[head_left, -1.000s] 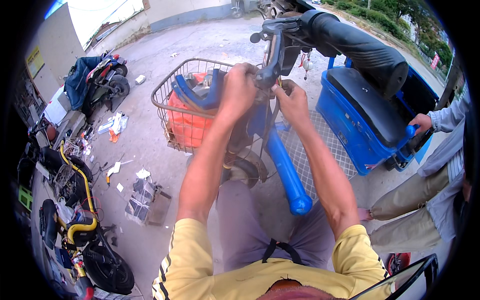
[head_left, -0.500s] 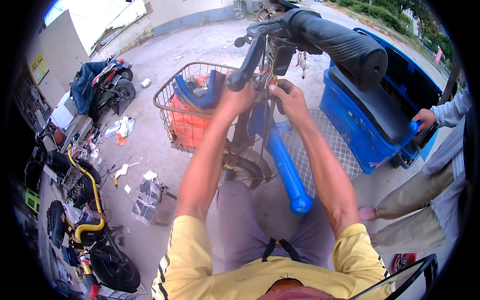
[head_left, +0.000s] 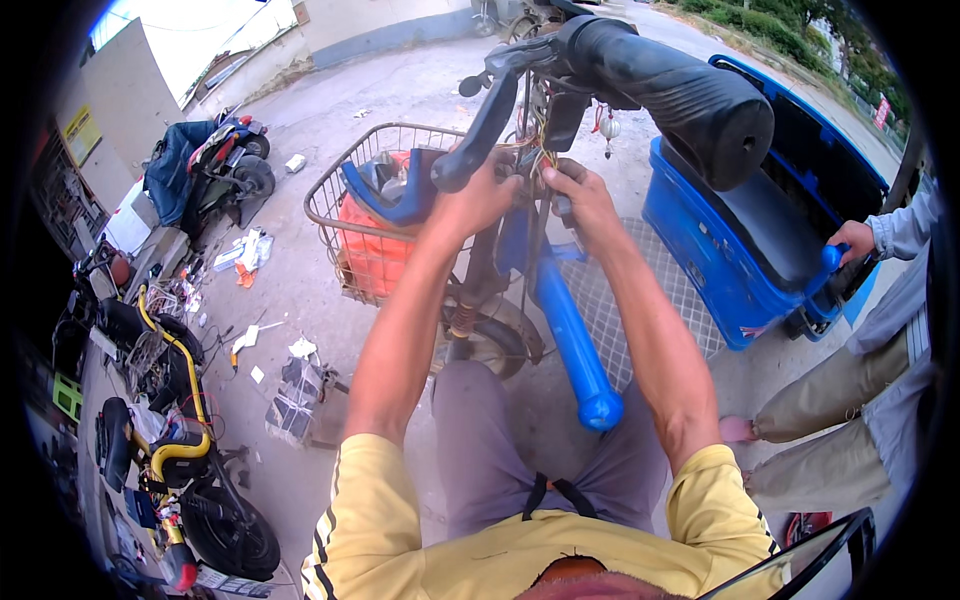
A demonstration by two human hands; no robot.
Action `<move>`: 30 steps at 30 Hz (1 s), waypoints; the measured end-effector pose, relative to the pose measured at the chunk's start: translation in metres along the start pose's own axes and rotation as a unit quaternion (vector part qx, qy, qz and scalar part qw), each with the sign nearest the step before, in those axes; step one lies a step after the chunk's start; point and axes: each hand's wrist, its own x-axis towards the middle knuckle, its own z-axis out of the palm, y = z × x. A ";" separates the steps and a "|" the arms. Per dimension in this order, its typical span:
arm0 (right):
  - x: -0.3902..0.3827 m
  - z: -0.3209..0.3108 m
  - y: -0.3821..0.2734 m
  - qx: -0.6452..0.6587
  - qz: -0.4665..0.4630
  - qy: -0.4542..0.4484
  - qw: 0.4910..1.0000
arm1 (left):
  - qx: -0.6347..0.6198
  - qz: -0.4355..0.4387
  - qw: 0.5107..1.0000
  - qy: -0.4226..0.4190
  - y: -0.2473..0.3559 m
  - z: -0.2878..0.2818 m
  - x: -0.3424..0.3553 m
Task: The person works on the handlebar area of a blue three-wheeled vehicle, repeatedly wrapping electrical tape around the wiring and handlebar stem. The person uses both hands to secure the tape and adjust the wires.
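As hands (head_left: pixel 478 205) (head_left: pixel 588 205) flank wires (head_left: pixel 543 158), concrete (head_left: pixel 285 225) (littered), wall (head_left: pixel 380 22)

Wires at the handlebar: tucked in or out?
Out: coloured wires show exposed, bunched between the left hand and right hand.

Left hand (head_left: pixel 480 200) is partly covered by the brake lever (head_left: pixel 483 135); what its fingertips touch can't be told. Wires (head_left: pixel 546 152) are too fine to be traced singly, and their lower ends are lost where they're pinched in the right hand (head_left: pixel 582 195). Small dark item under the right fingers can't be identified. Front wheel (head_left: pixel 500 345) is partly hidden by the fork. Basket (head_left: pixel 322 215) contents are half covered by a curved blue part (head_left: pixel 395 208). Co-worker (head_left: pixel 815 400) is cut off at right, head unseen. Mirror (head_left: pixel 800 565) is clipped by the dark rim.
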 end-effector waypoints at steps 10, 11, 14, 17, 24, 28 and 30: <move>0.003 -0.007 0.005 -0.009 -0.022 0.000 1.000 | -0.169 -0.023 0.982 -0.081 -0.011 -0.002 0.008; 0.004 -0.007 0.006 -0.007 -0.020 0.000 1.000 | -0.178 -0.030 0.980 -0.087 -0.012 -0.001 0.009; 0.004 -0.006 0.005 -0.006 -0.019 -0.002 1.000 | -0.134 -0.009 0.989 -0.064 -0.018 0.002 0.011; 0.003 -0.004 0.005 -0.006 -0.021 -0.001 1.000 | -0.121 0.009 0.992 -0.042 -0.014 0.002 0.010; 0.003 -0.005 0.006 -0.011 -0.024 -0.002 1.000 | -0.086 0.008 0.996 -0.036 -0.020 0.008 0.011; -0.001 -0.004 0.003 -0.022 -0.017 0.004 1.000 | -0.091 -0.016 0.995 -0.033 -0.018 0.005 0.011; -0.002 -0.004 0.002 -0.020 -0.016 -0.001 1.000 | -0.075 -0.008 0.997 -0.030 -0.016 0.004 0.010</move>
